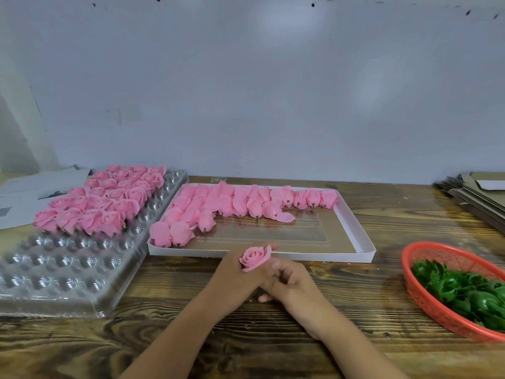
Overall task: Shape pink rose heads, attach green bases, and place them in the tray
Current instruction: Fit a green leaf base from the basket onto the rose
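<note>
My left hand grips an opened pink rose head just in front of the white box, petals facing up. My right hand lies against the left one below the flower, fingers curled at its underside; what they touch is hidden. A clear plastic tray with round cups sits at the left, its far rows filled with finished pink roses. The shallow white box holds several unshaped pink rose heads. A red mesh basket at the right holds green bases.
The work surface is a dark wooden table against a pale wall. Papers lie at the back left behind the tray. A stack of flat cardboard sits at the back right.
</note>
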`<state>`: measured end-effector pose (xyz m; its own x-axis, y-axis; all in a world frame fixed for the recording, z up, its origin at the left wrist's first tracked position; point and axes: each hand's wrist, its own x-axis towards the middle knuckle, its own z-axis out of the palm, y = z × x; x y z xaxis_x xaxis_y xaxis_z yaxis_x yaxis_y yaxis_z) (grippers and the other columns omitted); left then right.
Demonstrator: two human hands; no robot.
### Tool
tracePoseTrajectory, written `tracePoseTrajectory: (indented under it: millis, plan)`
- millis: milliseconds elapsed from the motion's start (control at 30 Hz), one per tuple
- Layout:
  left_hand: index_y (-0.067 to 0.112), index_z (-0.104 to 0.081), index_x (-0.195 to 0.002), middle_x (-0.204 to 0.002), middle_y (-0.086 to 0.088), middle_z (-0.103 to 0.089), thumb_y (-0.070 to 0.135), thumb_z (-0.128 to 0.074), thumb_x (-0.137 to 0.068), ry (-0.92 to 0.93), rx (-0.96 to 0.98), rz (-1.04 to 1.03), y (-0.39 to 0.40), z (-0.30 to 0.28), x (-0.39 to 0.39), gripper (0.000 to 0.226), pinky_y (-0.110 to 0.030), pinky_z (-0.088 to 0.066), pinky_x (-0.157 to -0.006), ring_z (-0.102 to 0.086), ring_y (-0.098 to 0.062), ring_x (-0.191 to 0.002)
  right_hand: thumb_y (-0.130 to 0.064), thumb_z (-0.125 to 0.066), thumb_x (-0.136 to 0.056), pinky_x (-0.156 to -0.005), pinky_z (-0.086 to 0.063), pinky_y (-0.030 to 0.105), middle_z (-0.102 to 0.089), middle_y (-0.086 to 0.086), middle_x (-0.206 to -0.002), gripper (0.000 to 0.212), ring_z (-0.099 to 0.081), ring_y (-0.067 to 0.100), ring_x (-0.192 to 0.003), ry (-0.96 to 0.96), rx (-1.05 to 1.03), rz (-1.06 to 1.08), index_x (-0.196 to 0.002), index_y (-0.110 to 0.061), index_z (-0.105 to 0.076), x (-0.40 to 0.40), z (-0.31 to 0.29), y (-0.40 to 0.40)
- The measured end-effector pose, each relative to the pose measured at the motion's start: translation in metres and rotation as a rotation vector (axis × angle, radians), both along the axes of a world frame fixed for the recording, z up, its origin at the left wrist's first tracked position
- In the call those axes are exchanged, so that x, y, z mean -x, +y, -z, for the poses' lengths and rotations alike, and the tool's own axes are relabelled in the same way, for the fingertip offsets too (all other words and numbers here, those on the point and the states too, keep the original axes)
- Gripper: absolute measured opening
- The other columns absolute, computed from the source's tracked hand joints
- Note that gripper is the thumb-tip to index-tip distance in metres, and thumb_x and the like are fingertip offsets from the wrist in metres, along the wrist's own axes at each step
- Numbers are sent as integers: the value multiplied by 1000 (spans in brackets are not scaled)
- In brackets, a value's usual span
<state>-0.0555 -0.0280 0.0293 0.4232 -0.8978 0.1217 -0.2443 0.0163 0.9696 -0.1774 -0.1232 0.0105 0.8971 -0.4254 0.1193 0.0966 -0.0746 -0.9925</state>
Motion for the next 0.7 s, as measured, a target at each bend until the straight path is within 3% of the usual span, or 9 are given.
tracePoseTrajectory:
  millis: [67,133,267,367,500,600,700]
  plan:
    - [40,-62,-128,-112,16,-74,32,-71,-93,-17,-41,21,0,1,-1,37,-10,-51,-87,-66,1,-107,-20,-60,-99,-77,-58,26,-75,-2,-108,23,-70,14,-98,-4,18,2,-100,-37,-76,0,-2,0]
    - [44,-55,-132,-115,29,-69,35,-75,-89,-18,-28,57,0,3,-2,48,-2,-44,-86,-61,9,-113,-22,-59,-100,-78,-58,27,-74,-3,-111,22,-69,15,-99,-9,29,8,-110,-36,-74,-1,-4,0]
    - [46,-51,-137,-133,23,-61,59,-76,-79,8,100,2,1,2,-4,65,-10,-48,-92,-58,7,-120,-12,-59,-99,-74,-57,26,-74,4,-96,21,-69,16,-89,10,-2,32,-109,-24,-74,1,-3,-2]
    - [39,-72,-117,-125,18,-69,66,-69,-77,37,225,-67,3,0,-8,49,-15,-53,-87,-65,0,-112,-2,-58,-98,-70,-52,24,-68,4,-85,23,-63,12,-81,73,102,-25,-110,-16,-71,0,-1,-1]
    - [31,-82,-85,-106,9,-78,41,-74,-83,29,210,-48,3,0,-7,13,-18,-55,-79,-73,-9,-96,-5,-59,-97,-69,-49,24,-66,-3,-81,28,-60,9,-77,93,185,-68,-110,-27,-70,-1,-3,1]
    - [27,-82,-83,-100,8,-78,40,-74,-84,-26,182,7,2,1,-5,15,-32,-60,-72,-74,-21,-88,-8,-59,-97,-68,-51,24,-68,-8,-81,27,-64,8,-80,88,171,-72,-107,-31,-69,0,-4,1]
    - [30,-81,-88,-105,7,-78,42,-75,-84,-29,156,50,3,1,-6,14,-42,-60,-77,-74,-27,-89,-6,-59,-98,-70,-49,25,-70,-3,-83,20,-65,9,-82,90,125,-63,-102,-22,-70,2,-4,0]
